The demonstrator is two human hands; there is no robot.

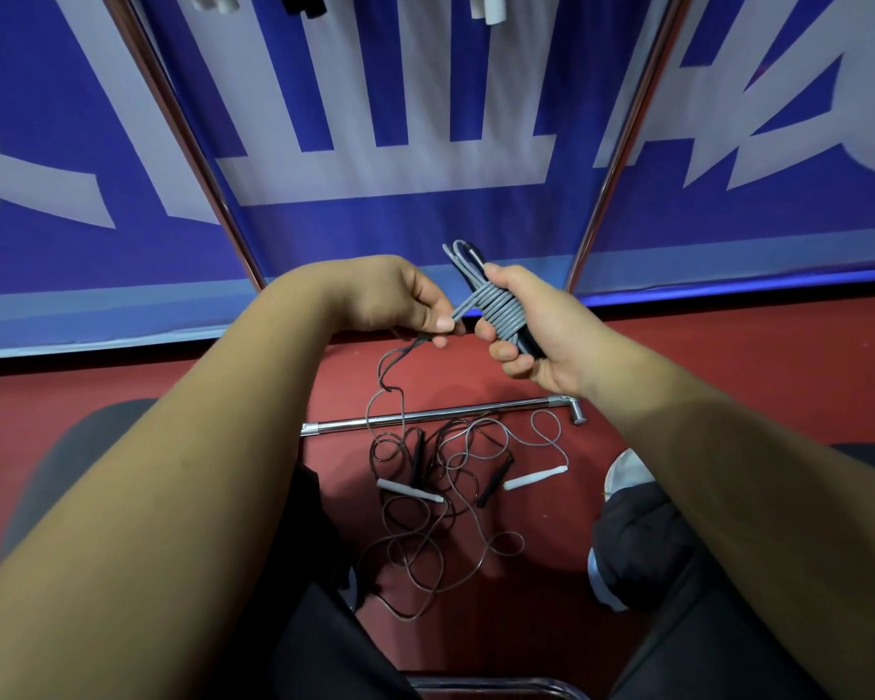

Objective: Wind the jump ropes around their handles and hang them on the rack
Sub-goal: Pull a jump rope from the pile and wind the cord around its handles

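Two bare hands meet above a red floor (728, 376). The right hand (541, 325) has its fingers (506, 352) curled round a pair of black handles (476, 256) bound by tight turns of grey jump rope (498, 313). The left hand (400, 295) pinches the rope's free strand between thumb and forefinger, just beside the coil. A thin cord hangs from under that hand down to a tangle of loose jump ropes (440, 527) on the floor, with white handles (407, 490) and dark ones among them. A chrome bar (425, 416) lies just beyond the tangle, in front of a blue banner (375, 219).
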